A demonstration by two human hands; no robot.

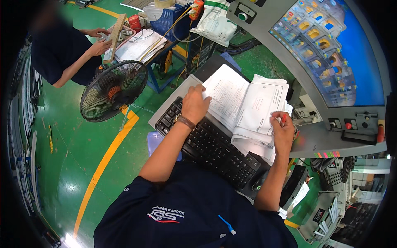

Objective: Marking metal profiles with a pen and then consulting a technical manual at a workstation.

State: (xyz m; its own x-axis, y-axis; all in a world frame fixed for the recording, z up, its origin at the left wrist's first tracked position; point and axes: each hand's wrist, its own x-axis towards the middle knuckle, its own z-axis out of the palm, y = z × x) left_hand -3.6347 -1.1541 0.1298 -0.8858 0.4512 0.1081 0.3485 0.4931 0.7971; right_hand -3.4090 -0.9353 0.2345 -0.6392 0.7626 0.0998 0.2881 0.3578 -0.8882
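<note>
An open bundle of printed papers lies in front of me, with a form page (pixel 227 93) on the left and a white sheet (pixel 261 108) on the right. My left hand (pixel 195 103) is at the left edge of the form page, fingers curled around that edge and thumb toward the paper. At the right sheet's outer edge, my right hand (pixel 283 129) is closed around a slim red pen (pixel 283 120), fingertips touching the paper. Lower sheets (pixel 254 145) curl up at the near end. Beneath my left wrist and the papers runs a black keyboard (pixel 215 149).
A control console with a lit screen (pixel 331 49) and buttons (pixel 348 125) stands at the right. A black mouse (pixel 258 184) sits by the keyboard. To the left are a floor fan (pixel 113 91) and a co-worker (pixel 62 53) handling a long piece at a cluttered bench.
</note>
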